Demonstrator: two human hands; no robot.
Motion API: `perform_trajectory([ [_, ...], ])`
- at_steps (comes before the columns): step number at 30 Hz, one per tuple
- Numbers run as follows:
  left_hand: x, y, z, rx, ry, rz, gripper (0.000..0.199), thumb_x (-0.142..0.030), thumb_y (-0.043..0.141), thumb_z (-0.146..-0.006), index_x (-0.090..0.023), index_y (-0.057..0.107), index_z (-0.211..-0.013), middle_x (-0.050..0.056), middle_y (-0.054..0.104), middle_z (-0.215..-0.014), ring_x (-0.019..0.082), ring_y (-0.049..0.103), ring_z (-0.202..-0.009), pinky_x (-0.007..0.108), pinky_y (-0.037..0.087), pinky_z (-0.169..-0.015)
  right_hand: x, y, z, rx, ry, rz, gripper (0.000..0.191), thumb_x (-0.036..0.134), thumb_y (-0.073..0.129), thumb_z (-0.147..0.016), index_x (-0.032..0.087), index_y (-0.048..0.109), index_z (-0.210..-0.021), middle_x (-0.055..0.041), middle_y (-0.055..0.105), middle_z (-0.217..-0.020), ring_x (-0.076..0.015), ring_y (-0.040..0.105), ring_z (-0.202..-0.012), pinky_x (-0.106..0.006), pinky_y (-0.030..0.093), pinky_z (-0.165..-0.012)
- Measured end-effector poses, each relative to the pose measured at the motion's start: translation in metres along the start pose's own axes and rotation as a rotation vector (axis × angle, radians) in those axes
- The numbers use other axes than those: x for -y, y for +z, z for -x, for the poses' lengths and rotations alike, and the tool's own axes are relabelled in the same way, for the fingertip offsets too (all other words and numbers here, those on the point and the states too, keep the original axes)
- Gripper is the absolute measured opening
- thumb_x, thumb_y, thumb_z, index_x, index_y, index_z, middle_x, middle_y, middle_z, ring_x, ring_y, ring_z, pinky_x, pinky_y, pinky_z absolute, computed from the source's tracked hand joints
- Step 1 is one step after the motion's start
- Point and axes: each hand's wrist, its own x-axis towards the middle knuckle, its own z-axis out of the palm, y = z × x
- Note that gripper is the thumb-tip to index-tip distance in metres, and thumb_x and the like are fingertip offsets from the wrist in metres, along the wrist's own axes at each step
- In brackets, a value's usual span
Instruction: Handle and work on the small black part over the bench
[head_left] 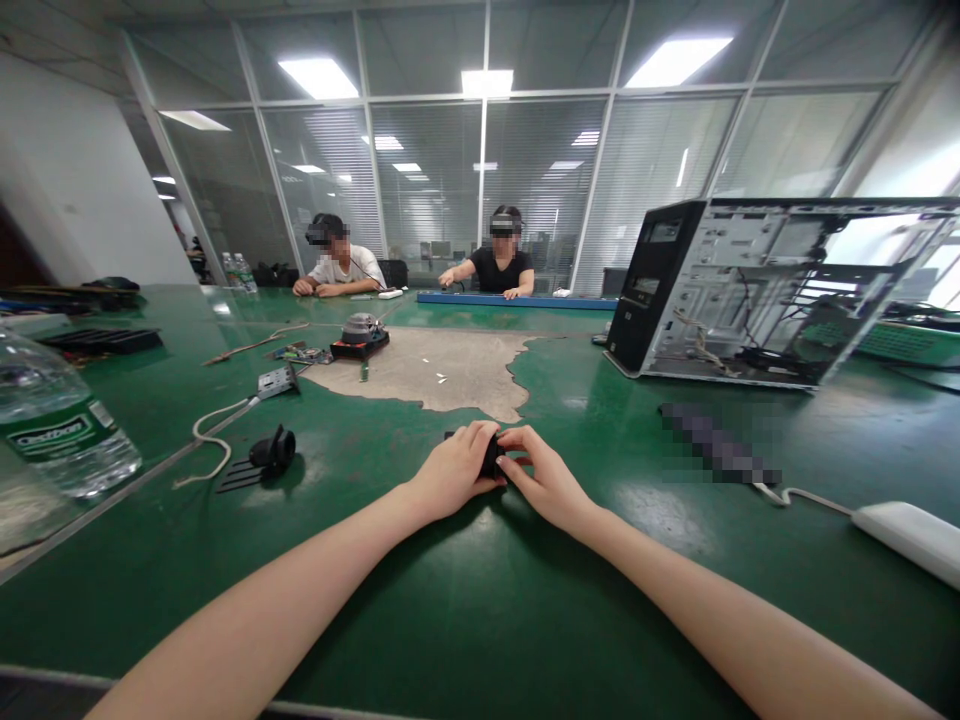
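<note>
Across the foreground spreads a green table (480, 640), an opened computer case (643, 290) standing at right and a water bottle (56, 420) at left. Between these, the left hand (459, 465) and right hand (541, 472) are together, fingers closed on a small black part (491, 458), mostly covered; whether it touches the table I cannot tell.

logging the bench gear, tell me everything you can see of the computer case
The computer case stands on the green table at the right, its black front panel facing left with a small pale logo. The near side is open, showing a silvery, metal-looking frame and pale and dark cables. Nobody touches it.
</note>
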Motion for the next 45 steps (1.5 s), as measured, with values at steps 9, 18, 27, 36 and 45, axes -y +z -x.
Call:
perform_trajectory([
  [9,-0.0006,-0.0014,0.0003,-0.002,0.002,0.002,0.055,-0.029,0.061,-0.07,-0.022,0.027,-0.114,0.007,0.043,-0.111,0.022,0.047,-0.099,0.04,0.043,-0.081,0.0019,0.0001,-0.0007,0.07,0.051,-0.073,0.02,0.024,0.043,-0.081,0.022,0.044,-0.101,-0.0052,0.051,-0.098,-0.0155,0.053,-0.09,-0.032,0.049,-0.077],
  [18,-0.0012,-0.0016,0.0003,-0.001,-0.003,0.004,0.053,-0.033,0.059,-0.072,-0.021,0.029,-0.113,0.007,0.044,-0.109,0.022,0.047,-0.098,0.039,0.044,-0.079,-0.0024,0.0031,-0.0043,0.022,0.148,-0.157,0.021,0.026,0.047,-0.079,0.021,0.044,-0.099,-0.0051,0.051,-0.1,-0.0157,0.055,-0.091,-0.031,0.049,-0.075],
  [27,-0.0019,-0.0027,0.0009,0.007,-0.017,0.004,0.055,-0.03,0.061,-0.07,-0.022,0.027,-0.114,0.007,0.043,-0.109,0.023,0.047,-0.098,0.04,0.044,-0.079,-0.0013,0.0013,-0.002,0.044,0.118,-0.191,0.016,0.028,0.048,-0.078,0.022,0.046,-0.093,-0.0025,0.052,-0.093,-0.0146,0.056,-0.088,-0.03,0.049,-0.075],
  [36,-0.0003,-0.0001,0.0003,-0.006,-0.01,-0.005,0.054,-0.033,0.06,-0.071,-0.021,0.029,-0.113,0.007,0.044,-0.108,0.023,0.048,-0.096,0.038,0.044,-0.078,-0.003,0.0016,-0.0051,0.053,0.209,-0.201,0.023,0.028,0.048,-0.078,0.02,0.045,-0.099,-0.005,0.052,-0.099,-0.0151,0.055,-0.086,-0.03,0.05,-0.071],
  [45,-0.0016,-0.0011,-0.0007,0.004,-0.014,-0.009,0.057,-0.031,0.061,-0.07,-0.021,0.028,-0.114,0.007,0.043,-0.11,0.024,0.047,-0.099,0.04,0.045,-0.079,-0.0022,0.0014,-0.0041,0.001,0.112,-0.183,0.012,0.026,0.047,-0.079,0.021,0.047,-0.09,-0.0022,0.052,-0.091,-0.0152,0.055,-0.089,-0.029,0.049,-0.073],
])
